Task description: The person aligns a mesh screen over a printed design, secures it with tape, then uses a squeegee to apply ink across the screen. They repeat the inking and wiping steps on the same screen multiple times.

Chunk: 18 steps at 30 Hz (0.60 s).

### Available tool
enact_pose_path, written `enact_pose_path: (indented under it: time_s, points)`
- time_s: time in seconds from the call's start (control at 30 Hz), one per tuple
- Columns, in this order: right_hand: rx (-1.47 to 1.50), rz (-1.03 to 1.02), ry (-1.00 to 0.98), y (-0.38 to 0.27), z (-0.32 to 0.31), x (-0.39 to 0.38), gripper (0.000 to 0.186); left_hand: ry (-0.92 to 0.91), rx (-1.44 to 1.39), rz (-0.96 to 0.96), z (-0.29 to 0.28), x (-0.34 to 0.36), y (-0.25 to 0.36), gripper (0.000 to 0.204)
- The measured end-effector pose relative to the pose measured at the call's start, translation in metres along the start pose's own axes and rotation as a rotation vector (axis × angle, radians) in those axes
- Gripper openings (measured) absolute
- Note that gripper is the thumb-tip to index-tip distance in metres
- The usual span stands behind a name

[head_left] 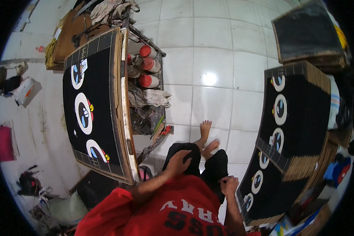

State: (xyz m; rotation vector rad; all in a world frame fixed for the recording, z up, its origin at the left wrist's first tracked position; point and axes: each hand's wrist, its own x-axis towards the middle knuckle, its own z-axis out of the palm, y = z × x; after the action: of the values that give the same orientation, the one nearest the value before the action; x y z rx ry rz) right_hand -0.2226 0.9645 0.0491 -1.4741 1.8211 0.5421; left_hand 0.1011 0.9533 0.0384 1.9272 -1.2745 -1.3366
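My left hand rests over my thigh on the dark trousers, fingers stretched out and nothing in them. Down at my right side, my right hand is curled with its fingertips pressed together; whatever they may hold is too dark to make out. It is close to a stack of black printed panels on boards. To my left, another black panel with white cartoon-eye prints lies on a board atop a metal-framed cart. A second, higher stack of printed panels stands at the right.
Bottles with red caps and rags sit on the cart's lower shelf. A dark framed board tops a pile at the far right. White floor tiles run between cart and stacks. Bags and clutter lie along the left wall.
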Motion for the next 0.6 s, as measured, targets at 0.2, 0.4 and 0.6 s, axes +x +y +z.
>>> enact_pose_path:
  time_s: [0.2, 0.4, 0.6]
  points:
    - [0.135, -0.826, -0.747, -0.058, -0.136, 0.078, 0.016, 0.162, -0.042, -0.377, -0.008, 0.027, -0.023, 0.041]
    - [-0.123, -0.962, -1.117, -0.141, -0.133, 0.212, 0.023, 0.491, -0.116, -0.486, 0.021, 0.132, -0.146, 0.044]
    - [-0.077, -0.936, -0.449, -0.277, -0.047, 0.417, 0.050, 0.872, -0.341, -0.538, -0.002, 0.312, -0.311, 0.075]
